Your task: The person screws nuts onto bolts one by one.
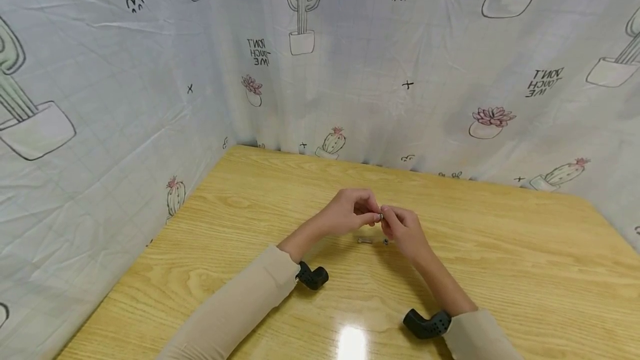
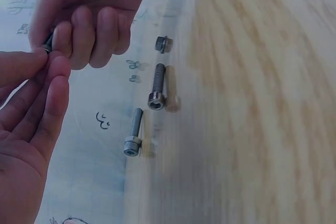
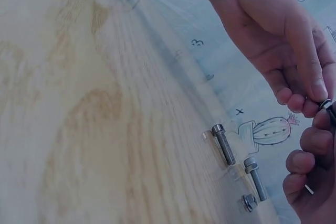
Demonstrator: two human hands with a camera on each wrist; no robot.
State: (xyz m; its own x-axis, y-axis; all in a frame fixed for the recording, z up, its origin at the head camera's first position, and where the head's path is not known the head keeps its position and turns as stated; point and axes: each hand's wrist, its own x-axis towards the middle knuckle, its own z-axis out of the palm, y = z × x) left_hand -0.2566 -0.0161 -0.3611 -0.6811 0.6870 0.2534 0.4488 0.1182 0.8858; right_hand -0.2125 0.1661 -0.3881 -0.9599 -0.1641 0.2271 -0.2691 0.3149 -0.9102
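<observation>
My left hand (image 1: 348,211) and my right hand (image 1: 406,231) meet above the table, fingertips together at a small metal bolt (image 3: 327,106). Thumb and fingers of the left hand pinch its ringed end; whether that ring is a nut or the head I cannot tell. Curled fingers of the right hand grip the other end and hide most of it. Below the hands, in the left wrist view, lie a socket-head bolt (image 2: 158,85), a second socket-head bolt (image 2: 135,132) with a ring or nut against its head, and a flanged nut (image 2: 161,44).
A light wood-grain table (image 1: 240,210) stretches under both arms. Behind and to the left hangs a pale cloth (image 1: 350,71) printed with cacti. Each wrist carries a black camera mount, the left one (image 1: 313,276) and the right one (image 1: 426,324) both close over the table.
</observation>
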